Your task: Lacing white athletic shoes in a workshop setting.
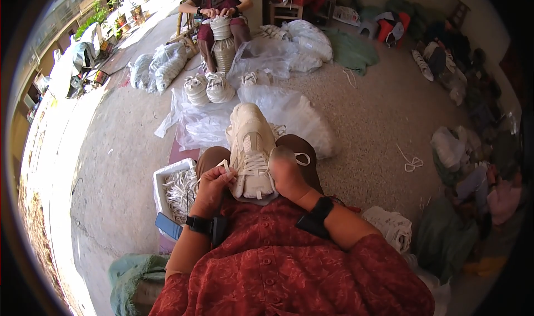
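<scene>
A cream sneaker (249,135) rests on my lap, toe pointing away from me, with its white shoelace (255,163) threaded across the tongue. At the shoe's left side, my left hand (213,190) pinches one lace end, which sticks up above the fingertips. My right hand (288,174) is closed against the right side of the collar, its fingers partly blurred. A loop of lace stands out to the right of that hand. Part of another pale shoe or its laces shows behind the sneaker's right side.
Left of my knee stands a white box (158,182) full of white laces. Ahead lie several cream shoes (219,88) on plastic sheeting (300,115). Beyond them a seated person (217,10) handles stacked shoes. Bags and shoes line the right side; a loose lace (411,163) lies on the floor.
</scene>
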{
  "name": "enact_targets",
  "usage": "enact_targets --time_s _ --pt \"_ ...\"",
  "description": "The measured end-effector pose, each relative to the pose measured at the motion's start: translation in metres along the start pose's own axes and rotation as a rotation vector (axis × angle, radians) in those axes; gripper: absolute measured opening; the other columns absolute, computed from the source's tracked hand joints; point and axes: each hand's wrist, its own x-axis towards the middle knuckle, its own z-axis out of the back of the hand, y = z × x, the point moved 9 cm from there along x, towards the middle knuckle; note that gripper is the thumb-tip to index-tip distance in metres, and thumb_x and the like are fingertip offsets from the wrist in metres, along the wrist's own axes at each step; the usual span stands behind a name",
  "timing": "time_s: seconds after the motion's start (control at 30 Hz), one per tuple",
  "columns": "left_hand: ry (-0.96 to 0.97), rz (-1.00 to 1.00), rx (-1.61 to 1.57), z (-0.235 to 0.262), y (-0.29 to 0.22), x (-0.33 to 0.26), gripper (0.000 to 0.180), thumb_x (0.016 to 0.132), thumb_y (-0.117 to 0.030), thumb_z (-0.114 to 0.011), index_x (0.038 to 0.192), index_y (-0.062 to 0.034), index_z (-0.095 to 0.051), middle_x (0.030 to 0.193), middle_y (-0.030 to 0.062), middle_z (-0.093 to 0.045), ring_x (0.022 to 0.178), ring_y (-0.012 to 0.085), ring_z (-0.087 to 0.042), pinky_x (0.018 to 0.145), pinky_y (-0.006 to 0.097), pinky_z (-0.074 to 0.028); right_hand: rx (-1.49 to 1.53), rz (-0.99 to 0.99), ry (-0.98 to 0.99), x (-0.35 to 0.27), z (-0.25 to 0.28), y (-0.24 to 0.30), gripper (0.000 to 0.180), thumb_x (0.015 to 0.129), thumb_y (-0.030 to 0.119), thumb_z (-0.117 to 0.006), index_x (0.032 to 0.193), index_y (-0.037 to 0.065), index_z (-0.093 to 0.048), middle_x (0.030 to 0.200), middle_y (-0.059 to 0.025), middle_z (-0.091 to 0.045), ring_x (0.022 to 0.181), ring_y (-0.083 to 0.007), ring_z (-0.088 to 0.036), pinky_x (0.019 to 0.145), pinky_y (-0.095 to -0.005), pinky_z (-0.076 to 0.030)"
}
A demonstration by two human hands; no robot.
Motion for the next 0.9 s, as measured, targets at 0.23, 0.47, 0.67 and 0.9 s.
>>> enact_targets --time_s 0.23,0.47,0.67,0.9 --pt "-0.072 -0.029 0.045 0.005 0.004 -0.008 0.012 0.084 -0.008 -0.063 0.072 -0.007 -0.06 0.066 -0.0048 -0.056 0.06 0.0034 -0.048 0.057 0.019 -0.039 0.295 -0.531 0.134 -0.015 -0.011 -0.048 0.015 0.075 0.007 -0.063 0.069 0.001 -0.05 0.065 -0.0193 -0.053 0.061 -0.0366 -0.055 0.055 -0.0431 -0.042" --pt "-0.062 -0.127 0.081 -0.004 0.003 -0.005 0.016 0.084 -0.007 -0.062 0.069 -0.0069 -0.058 0.067 -0.0072 -0.052 0.061 0.0012 -0.043 0.055 0.019 -0.036 -0.065 -0.047 0.193 -0.003 0.003 0.013 0.018 0.073 0.013 -0.067 0.073 0.002 -0.053 0.064 -0.0166 -0.054 0.06 -0.0374 -0.055 0.056 -0.0428 -0.045" --pt "-0.175 -0.291 0.413 -0.004 -0.001 0.002 0.018 0.082 -0.006 -0.065 0.067 -0.0054 -0.055 0.065 -0.0058 -0.052 0.062 0.0036 -0.045 0.054 0.021 -0.037 -0.205 -0.026 0.245 -0.008 -0.003 0.017 0.012 0.071 0.01 -0.061 0.073 0.003 -0.051 0.063 -0.016 -0.051 0.06 -0.0361 -0.055 0.053 -0.0437 -0.046" --pt "-0.175 -0.598 0.98 -0.033 -0.039 -0.016 0.016 0.073 -0.013 -0.07 0.07 -0.0022 -0.058 0.065 0.0101 -0.056 0.06 0.0257 -0.058 0.056 0.034 -0.045 -0.191 -0.034 0.194 -0.008 -0.002 0.015 0.008 0.07 0.007 -0.058 0.07 0.004 -0.051 0.062 -0.0157 -0.051 0.058 -0.0358 -0.055 0.053 -0.0439 -0.046"
